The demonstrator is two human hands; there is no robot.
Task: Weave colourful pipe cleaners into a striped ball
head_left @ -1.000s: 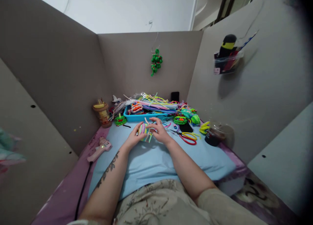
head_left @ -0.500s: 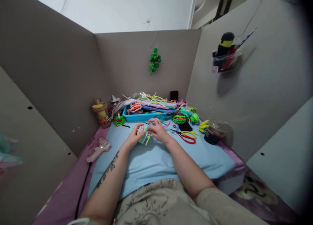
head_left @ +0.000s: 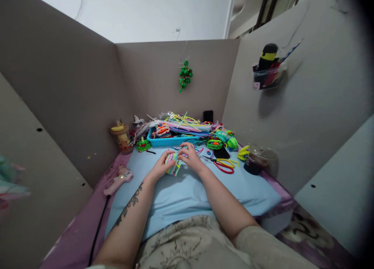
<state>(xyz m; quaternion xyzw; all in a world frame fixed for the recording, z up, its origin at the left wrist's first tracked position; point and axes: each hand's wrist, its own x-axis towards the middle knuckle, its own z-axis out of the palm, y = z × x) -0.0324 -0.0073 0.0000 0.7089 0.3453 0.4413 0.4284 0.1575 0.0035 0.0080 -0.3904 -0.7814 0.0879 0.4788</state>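
Observation:
A small pastel-striped piece of fuzzy pipe cleaners (head_left: 172, 169), pink, green, blue and yellow, is held above the blue cloth (head_left: 187, 199). My left hand (head_left: 159, 167) grips its left side, the fingers closed round it. At its upper right edge my right hand (head_left: 191, 159) has its fingers bent and drawn together on the piece; what exactly they pinch is too small to make out. Loose yellow-green ends hang from the lower right of the piece. Red-and-yellow-handled scissors (head_left: 224, 167) lie to the right of my right hand.
A blue tray (head_left: 177, 141) heaped with pipe cleaners (head_left: 187, 126) stands at the back. Green pipe-cleaner figures (head_left: 214, 144) sit beside it. A pink glue gun (head_left: 118, 181) with a black cord lies left, near a cup (head_left: 122, 138). A dark clear-topped container (head_left: 254, 163) stands right.
The view has shifted slightly. My right hand's fingers have lifted and changed their bend a little at the edge of the striped piece; my left hand keeps its hold.

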